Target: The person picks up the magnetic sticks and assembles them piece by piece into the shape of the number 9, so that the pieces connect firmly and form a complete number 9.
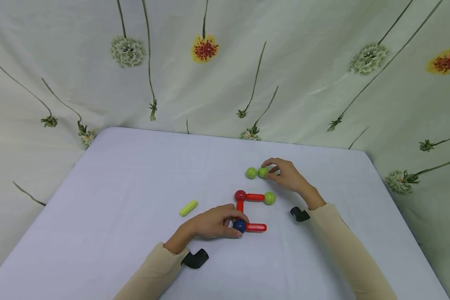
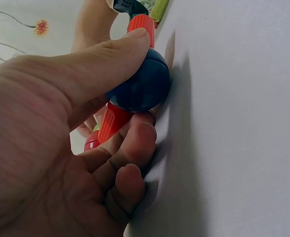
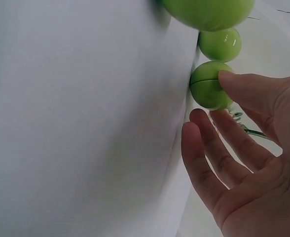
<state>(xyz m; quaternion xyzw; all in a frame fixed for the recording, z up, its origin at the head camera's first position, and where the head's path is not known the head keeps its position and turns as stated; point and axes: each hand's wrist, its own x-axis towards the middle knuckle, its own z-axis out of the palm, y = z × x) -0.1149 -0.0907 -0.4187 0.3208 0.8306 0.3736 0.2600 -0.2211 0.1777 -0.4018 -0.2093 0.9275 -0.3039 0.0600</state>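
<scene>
My left hand [image 1: 217, 221] grips a blue ball [image 2: 144, 84] between thumb and fingers, low at the table. Two red rods meet this ball: one red rod [image 1: 256, 227] points right, the other [image 1: 240, 206] runs away from me to a red ball [image 1: 240, 195]. From that red ball a further red rod [image 1: 255, 197] leads to a green ball [image 1: 269, 198]. Farther back, my right hand [image 1: 286, 175] pinches another green ball [image 3: 211, 86], the thumb on its near side and a finger partly hidden behind it. A second loose green ball [image 1: 251, 173] sits just left of it.
A short yellow-green rod [image 1: 188, 208] lies left of the joined pieces, beyond the left forearm. A white cloth covers the table [image 1: 135, 175]. Behind its far edge hangs a flower-printed curtain [image 1: 225, 83]. A black wrist camera [image 1: 196, 258] juts out beside the left sleeve.
</scene>
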